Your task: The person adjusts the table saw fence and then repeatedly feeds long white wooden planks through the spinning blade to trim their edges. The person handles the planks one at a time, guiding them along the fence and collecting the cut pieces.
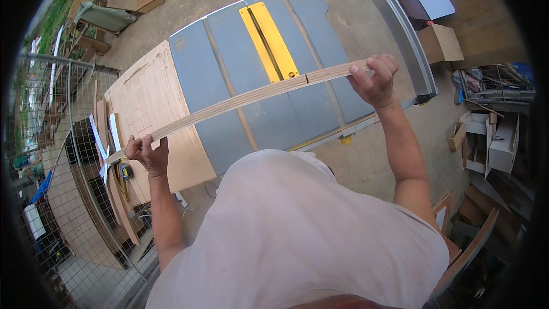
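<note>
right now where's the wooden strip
In the head view, the wooden strip runs left to right, held between the left hand and right hand, near the yellow plate.

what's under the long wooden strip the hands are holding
Beneath the wooden strip run a grooved blue-grey tabletop and, at left, a pale wooden panel, both visible on either side. The band directly under it is covered and can't be seen.

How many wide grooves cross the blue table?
2: a left groove and a right groove, either side of the yellow insert; the wooden strip covers part of each.
</note>
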The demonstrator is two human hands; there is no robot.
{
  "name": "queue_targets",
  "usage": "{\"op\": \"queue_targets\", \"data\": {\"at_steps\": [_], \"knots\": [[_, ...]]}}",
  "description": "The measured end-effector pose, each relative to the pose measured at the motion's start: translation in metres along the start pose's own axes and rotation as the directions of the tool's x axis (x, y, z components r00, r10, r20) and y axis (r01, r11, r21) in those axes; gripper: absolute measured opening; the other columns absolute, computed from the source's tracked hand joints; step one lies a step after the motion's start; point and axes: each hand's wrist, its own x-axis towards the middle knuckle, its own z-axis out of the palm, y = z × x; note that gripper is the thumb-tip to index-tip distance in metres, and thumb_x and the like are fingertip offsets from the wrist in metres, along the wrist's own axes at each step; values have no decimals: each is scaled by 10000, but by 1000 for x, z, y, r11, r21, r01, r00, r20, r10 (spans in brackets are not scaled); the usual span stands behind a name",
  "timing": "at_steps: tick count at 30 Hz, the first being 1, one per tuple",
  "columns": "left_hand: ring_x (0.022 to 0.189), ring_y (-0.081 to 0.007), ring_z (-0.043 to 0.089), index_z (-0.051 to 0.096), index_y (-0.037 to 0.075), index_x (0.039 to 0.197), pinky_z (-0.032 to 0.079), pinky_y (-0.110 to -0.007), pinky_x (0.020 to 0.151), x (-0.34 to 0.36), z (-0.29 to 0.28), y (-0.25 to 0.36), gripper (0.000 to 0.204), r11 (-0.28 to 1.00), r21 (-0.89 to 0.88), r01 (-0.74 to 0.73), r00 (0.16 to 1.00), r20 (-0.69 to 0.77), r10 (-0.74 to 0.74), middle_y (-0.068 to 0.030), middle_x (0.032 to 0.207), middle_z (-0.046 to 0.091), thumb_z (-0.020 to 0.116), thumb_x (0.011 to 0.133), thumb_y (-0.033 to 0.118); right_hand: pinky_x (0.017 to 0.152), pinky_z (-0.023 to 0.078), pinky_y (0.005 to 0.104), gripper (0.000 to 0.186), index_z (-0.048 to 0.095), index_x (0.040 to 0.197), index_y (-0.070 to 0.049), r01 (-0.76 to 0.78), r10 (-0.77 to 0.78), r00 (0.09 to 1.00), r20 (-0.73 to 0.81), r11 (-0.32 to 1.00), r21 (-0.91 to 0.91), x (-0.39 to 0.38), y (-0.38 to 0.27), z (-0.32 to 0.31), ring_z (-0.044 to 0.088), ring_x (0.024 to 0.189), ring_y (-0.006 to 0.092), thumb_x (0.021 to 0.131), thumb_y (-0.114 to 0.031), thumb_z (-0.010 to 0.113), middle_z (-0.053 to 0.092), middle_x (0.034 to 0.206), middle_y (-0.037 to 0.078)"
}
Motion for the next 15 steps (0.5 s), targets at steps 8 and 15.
{"op": "queue_targets", "data": {"at_steps": [8, 15], "knots": [[1179, -352, 417, 446, 218, 1294, 478, -592, 1063, -3, 1, 0, 786, 999, -27, -23, 999, -36, 22, -120, 1193, 339, 941, 694, 107, 1014, 384, 416, 507, 502, 1326, -351, -5, 5, 1000, 16, 1000, -18, -3, -5, 0, 425, 1157, 223, 924, -233, 789, 401, 1208, 34], [1189, -343, 392, 510, 98, 1160, 486, -591, 1122, -2, -4, 4, 635, 999, -28, -26, 1000, -9, 26, -131, 1235, 293, 938, 692, 72, 1029, 375, 419, 504, 488, 1338, -354, -7, 8, 999, 36, 1000, -18, -6, -8, -4, 413, 1178, 220, 940, -248, 780, 395, 1211, 33]]}}
